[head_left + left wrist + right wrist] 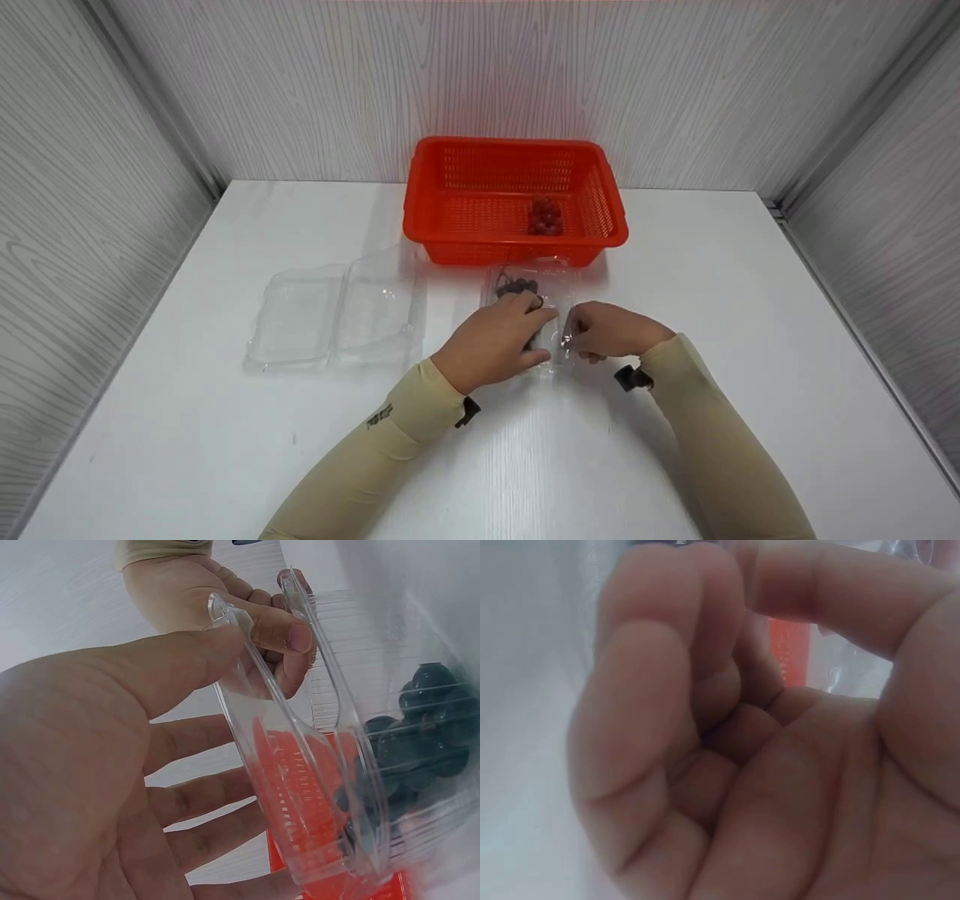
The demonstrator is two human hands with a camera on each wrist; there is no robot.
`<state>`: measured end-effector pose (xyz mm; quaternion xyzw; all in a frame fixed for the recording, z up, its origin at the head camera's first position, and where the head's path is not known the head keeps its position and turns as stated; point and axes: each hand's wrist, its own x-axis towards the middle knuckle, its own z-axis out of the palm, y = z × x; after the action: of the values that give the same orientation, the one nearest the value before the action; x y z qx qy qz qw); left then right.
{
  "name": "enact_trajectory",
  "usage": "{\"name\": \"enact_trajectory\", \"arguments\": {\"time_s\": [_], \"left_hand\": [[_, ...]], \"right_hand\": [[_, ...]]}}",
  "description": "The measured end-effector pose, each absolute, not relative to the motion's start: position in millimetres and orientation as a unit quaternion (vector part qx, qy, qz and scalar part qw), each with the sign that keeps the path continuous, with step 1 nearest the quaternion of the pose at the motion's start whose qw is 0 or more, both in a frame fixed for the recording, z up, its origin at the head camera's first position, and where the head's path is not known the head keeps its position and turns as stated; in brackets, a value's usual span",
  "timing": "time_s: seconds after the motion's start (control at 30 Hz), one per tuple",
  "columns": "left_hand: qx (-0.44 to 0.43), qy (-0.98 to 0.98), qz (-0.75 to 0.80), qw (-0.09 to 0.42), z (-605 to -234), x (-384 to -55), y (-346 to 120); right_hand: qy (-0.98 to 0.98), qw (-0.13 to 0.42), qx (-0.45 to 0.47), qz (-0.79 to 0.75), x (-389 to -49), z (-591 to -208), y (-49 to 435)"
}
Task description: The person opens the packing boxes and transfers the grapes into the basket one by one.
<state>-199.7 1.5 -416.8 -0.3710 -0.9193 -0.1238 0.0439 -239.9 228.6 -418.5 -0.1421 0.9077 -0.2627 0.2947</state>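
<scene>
Directly beneath spread left hand [495,339], clear box [553,289], right hand [611,330] pinching its edge

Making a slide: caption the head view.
Left hand and right hand at a clear container holding grapes, red basket behind.

Left sleeve [352,480] and right sleeve [724,450]: beige, snug, wrist-length. Left sleeve has small dark print [379,415]. Black left wrist piece [468,412], black right wrist piece [627,377]. Left hand [495,341], right hand [615,330] bare.

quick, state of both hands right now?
Left hand: open, spread over the clear grape container.
Right hand: closed, pinching that container's edge.
</scene>
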Motion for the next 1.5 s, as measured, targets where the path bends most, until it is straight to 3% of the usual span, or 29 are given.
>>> {"name": "enact_trajectory", "arguments": {"time_s": [1.5], "left_hand": [[-0.371, -0.922, -0.106, 0.04, -413.8, -197.9, 3.4]], "right_hand": [[0.91, 0.284, -0.162, -0.257, -240.0, -419.4, 229.0]]}}
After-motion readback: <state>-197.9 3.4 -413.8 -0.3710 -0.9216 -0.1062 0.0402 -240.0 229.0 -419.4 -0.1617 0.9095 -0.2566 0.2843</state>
